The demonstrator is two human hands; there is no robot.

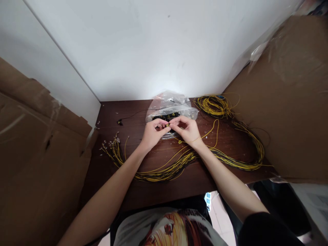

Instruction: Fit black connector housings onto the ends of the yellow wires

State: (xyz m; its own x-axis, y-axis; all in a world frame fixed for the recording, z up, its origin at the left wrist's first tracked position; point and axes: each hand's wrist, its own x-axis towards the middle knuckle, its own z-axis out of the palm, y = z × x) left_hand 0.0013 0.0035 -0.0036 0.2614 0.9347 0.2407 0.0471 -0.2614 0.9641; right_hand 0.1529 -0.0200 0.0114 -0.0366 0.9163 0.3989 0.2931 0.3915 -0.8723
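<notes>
My left hand (153, 133) and my right hand (186, 130) meet fingertip to fingertip above the dark wooden table (133, 112), both pinched on the end of one thin yellow wire (205, 135) that loops away to the right. Just behind them lies a clear plastic bag (170, 106) holding small dark parts. A long bundle of yellow wires (169, 171) curves across the table under my forearms, its tipped ends (111, 147) fanned out at the left.
A coil of yellow wire (215, 105) rests at the back right. Large cardboard sheets stand at the left (36, 153) and right (289, 109). A thin black cable (128, 118) lies at the back left. White walls close the corner.
</notes>
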